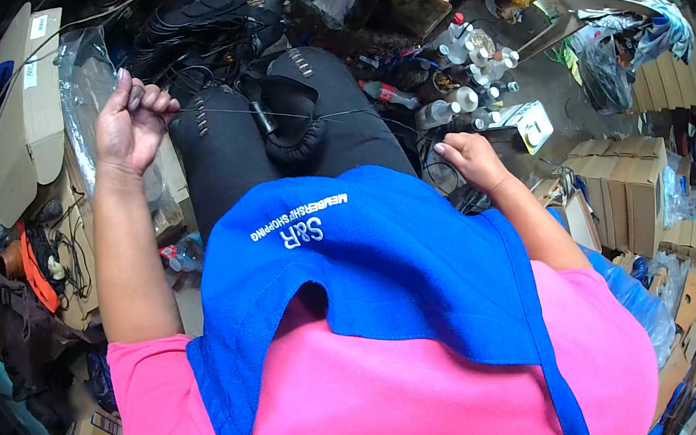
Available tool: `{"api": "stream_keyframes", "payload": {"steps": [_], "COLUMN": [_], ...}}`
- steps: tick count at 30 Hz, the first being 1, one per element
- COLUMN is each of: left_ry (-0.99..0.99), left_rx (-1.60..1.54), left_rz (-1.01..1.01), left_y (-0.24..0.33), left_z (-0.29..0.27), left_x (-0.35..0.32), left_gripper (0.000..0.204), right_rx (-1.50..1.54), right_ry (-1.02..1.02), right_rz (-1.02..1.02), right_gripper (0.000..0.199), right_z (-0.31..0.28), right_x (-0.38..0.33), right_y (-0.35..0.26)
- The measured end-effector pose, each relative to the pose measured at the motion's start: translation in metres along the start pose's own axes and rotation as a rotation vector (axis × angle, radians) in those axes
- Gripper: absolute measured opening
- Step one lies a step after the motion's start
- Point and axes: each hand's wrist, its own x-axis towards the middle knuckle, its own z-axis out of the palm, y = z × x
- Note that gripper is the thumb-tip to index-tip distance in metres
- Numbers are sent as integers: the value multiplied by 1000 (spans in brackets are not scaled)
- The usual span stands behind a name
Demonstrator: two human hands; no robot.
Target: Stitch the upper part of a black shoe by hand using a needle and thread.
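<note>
A black shoe (pixel 296 139) lies between my thighs, its opening facing up. A tool with a dark handle (pixel 262 119), perhaps an awl, stands against the shoe's left side; its tip is hidden. A thin dark thread (pixel 244 109) runs taut from the shoe up to my left hand (pixel 135 124), which is raised to the left with its fingers curled on the thread. My right hand (pixel 473 159) is drawn out to the right, fingers pinched together. More thread stretches from the shoe toward it, though its end near those fingers is hard to see.
Several bottles (pixel 461 99) stand on the floor ahead right, beside a white box (pixel 529 127). Flattened cardboard (pixel 31 113) leans at the left. Cardboard pieces (pixel 626 192) are stacked at the right. Black shoe parts (pixel 199 27) lie heaped beyond my knees. A blue apron (pixel 389 247) covers my lap.
</note>
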Motion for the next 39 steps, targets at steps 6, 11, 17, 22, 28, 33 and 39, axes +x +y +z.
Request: {"api": "stream_keyframes", "payload": {"steps": [6,11,17,22,28,33,39], "left_ry": [412,-259,-489,-516,-242,-465,-491], "left_rx": [896,1722,2031,2014,1441,1198,1268], "left_rz": [337,485,470,528,420,188,172], "left_y": [19,-73,-117,-109,-85,-98,-94], "left_z": [-29,43,57,56,57,58,55], "left_x": [-21,-42,-39,-42,-13,27,29], "left_gripper": [29,32,31,28,17,26,29], "right_rx": [615,384,-194,-20,517,174,42], "right_ry": [321,125,-404,-319,-166,-63,-63], "right_rz": [195,-269,-390,-587,-236,-388,-440], "right_gripper": [53,33,24,23,22,20,23], "right_z": [-37,-56,-35,-33,-74,-48,-37], "right_x": [30,94,119,105,68,81,92], "right_y": [21,-109,-166,-142,-139,-154,-153]}}
